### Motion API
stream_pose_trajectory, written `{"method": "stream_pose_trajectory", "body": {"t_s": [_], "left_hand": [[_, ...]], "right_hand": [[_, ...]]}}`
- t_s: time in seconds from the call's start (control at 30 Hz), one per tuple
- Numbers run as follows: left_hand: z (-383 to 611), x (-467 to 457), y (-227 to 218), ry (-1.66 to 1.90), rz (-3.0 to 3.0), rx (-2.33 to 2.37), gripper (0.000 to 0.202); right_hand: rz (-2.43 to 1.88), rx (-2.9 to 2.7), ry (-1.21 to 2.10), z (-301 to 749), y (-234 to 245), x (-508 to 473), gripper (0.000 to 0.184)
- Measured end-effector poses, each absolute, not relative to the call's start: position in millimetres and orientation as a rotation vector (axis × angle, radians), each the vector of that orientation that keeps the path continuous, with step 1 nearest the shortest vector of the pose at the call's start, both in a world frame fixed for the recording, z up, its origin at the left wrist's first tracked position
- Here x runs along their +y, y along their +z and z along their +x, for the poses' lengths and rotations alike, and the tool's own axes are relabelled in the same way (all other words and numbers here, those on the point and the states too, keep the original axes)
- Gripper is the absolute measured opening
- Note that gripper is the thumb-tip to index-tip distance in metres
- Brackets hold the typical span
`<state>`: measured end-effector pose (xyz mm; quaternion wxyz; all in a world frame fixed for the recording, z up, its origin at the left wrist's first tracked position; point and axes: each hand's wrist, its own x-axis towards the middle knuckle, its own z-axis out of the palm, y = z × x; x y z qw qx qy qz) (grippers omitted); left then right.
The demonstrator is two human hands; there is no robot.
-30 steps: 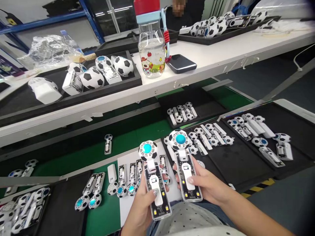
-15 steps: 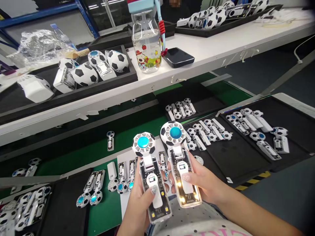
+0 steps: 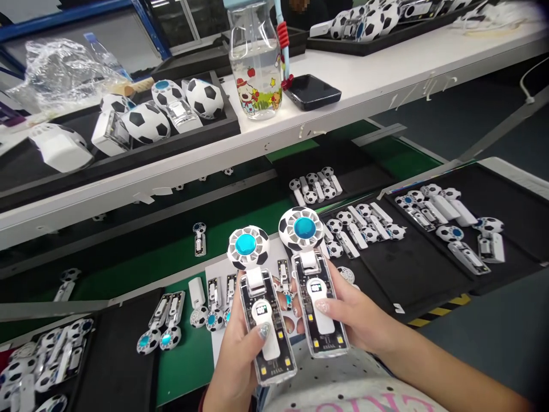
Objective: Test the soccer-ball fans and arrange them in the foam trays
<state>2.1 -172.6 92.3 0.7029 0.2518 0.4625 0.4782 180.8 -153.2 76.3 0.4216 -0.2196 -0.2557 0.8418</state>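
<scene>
Left hand: it was closed around the left device [image 3: 268, 315], thumb laid over the white piece on its front, fingers curled behind.
Right hand: this hand [image 3: 355, 315] gripped the right device [image 3: 314, 289] the same way, thumb tip on its white piece.
Position of the pair: the devices stood out past the thumbs, side by side and near each other without touching, football-patterned heads pointing away from the person, the left one slightly closer to the body.
Fronts: each head had a blue disc; each clear body showed a dark board with yellow squares and a small lit screen.
Gap: several fingertips showed between the two bodies.
Under the hands: a white sheet [image 3: 218, 346] lay on the green surface [image 3: 184, 366], similar devices lined up partly on it, some hidden by the left hand.
Right of the hands: a black tray [image 3: 407, 274] held more devices in rows.
Beyond: a bottle [image 3: 256, 74] stood beside a phone [image 3: 313, 91] on the white shelf [image 3: 364, 74].
</scene>
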Motion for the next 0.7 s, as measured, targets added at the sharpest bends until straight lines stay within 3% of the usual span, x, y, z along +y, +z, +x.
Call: {"method": "stream_pose_trajectory", "body": {"t_s": [0.57, 0.7], "left_hand": [[1, -170, 79, 1.060, 0.556, 0.851, 0.074], [0, -171, 77, 1.076, 0.593, 0.891, 0.067]], "right_hand": [[-0.455, -0.616, 2.088, 179, 82, -156, 0.068], [-0.590, -0.598, 2.078, 179, 77, -157, 0.077]]}}
